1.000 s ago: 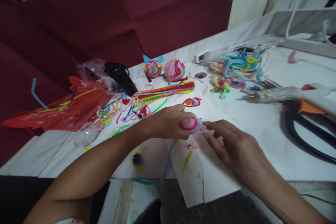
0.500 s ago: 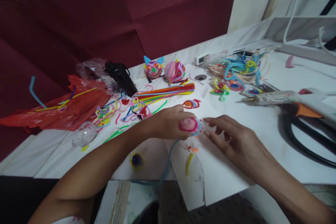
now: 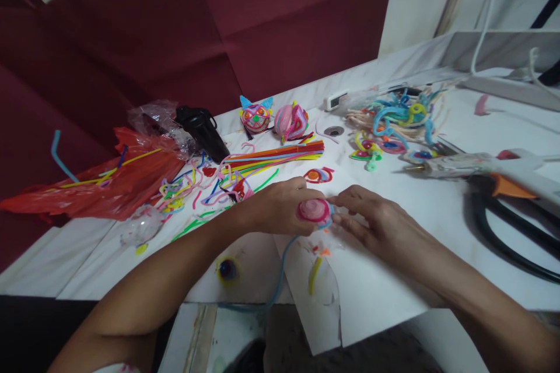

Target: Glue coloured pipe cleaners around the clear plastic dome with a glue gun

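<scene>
A white table (image 3: 441, 201) spreads beneath everything, with white paper (image 3: 376, 294) laid along its front. Over that paper, between the two hands, is the round piece. The left hand (image 3: 282, 207) curls around its left side and grasps it. The right hand (image 3: 371, 215) has its thumb and forefinger bent close together at the opposite edge; whether they pinch anything cannot be told.

The round piece (image 3: 314, 210) looks domed, its face turned up. A pale pink spiral, its turns faintly ridged, covers most of that face. Around the spiral goes a deeper pinkish-red band, and outside this a light blue edge shows at the right and below; the left rim is hidden by the fingers.

A blue strand (image 3: 282, 265) curves from beneath the left hand to the table's front edge. Nearby lie a short yellow strip (image 3: 314, 275) and a tiny orange scrap (image 3: 324, 252).
</scene>
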`<state>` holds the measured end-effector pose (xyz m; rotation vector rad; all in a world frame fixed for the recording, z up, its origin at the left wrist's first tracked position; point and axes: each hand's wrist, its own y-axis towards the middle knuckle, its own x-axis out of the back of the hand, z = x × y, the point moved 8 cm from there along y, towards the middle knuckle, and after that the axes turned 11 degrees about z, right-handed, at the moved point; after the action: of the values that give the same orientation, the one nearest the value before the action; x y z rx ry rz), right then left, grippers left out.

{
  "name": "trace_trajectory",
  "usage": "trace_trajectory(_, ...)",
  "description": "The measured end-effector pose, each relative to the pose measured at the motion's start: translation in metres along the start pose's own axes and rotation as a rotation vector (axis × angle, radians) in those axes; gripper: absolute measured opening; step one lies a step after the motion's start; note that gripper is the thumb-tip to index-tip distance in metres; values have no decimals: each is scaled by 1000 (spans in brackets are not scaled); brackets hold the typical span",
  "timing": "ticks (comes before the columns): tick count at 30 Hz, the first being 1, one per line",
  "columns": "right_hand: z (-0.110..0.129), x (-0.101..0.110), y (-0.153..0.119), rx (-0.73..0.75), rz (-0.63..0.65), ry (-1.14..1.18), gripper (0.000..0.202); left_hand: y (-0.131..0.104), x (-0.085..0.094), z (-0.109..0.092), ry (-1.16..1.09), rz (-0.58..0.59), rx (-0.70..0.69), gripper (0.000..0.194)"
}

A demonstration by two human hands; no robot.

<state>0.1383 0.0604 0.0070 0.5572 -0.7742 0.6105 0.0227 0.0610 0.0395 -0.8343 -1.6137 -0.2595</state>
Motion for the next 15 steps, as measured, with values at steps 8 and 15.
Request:
trace_trajectory(8,12,4,8,134,82,-194,20,-3,-2,0,22,-6,-9,40)
trace_trajectory(15,14,7,11,219,86,-264,20,-4,0,1,-28,-90,-11,44)
